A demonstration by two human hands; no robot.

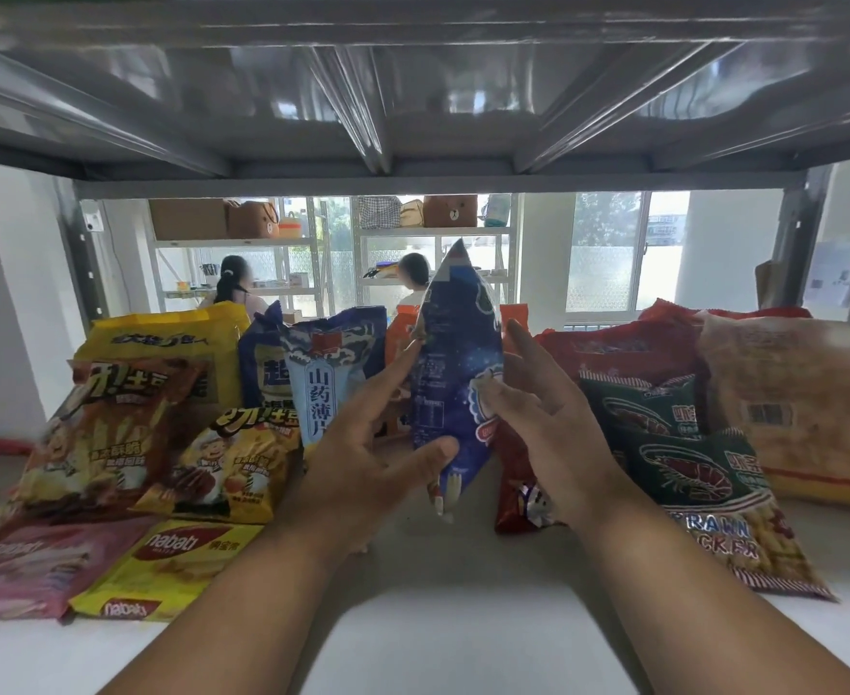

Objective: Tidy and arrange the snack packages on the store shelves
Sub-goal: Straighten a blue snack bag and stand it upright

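On the shelf [443, 619], far left, two flat wafer packs [112, 569] lie in front of two leaning potato-stick bags [162, 438]. Behind them stand a yellow bag [172, 338] and a pale blue chip bag [328, 378]. My left hand [363, 459] pinches the dark blue bag [455, 388] at its lower edge, thumb in front. The bag stands upright, mid-shelf. My right hand [538, 423] holds its right side with loosely curled fingers. Right of it lie the green prawn cracker bags [683, 459]. Current step: positioning this bag. Next move, in my judgement: seat it upright in the centre gap, label forward.
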